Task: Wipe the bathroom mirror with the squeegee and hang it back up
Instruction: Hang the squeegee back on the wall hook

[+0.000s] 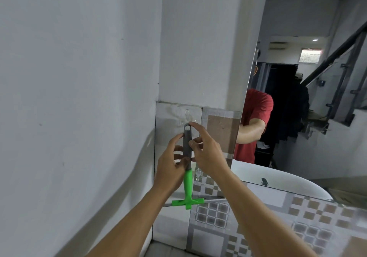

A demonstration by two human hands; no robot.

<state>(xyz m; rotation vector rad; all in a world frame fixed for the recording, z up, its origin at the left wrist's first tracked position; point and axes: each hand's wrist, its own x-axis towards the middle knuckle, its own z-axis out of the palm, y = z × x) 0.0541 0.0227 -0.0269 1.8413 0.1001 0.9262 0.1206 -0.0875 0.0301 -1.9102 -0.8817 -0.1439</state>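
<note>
The squeegee (187, 185) has a grey grip, a green neck and a green crossbar with a thin blade at the bottom. It stands upright against the tiled wall, its hanging loop at the top just below a clear plastic hook (187, 115). My left hand (171, 165) grips the grey handle from the left. On the right, my right hand (206, 151) pinches the handle, its forefinger touching the loop. The mirror (309, 97) fills the right side and reflects a person in a red shirt.
A white painted wall (79, 97) runs along the left to the corner. Glossy tiles (218, 213) with a brown checker pattern cover the lower wall. The white rim of a basin (278, 177) shows in the mirror's reflection.
</note>
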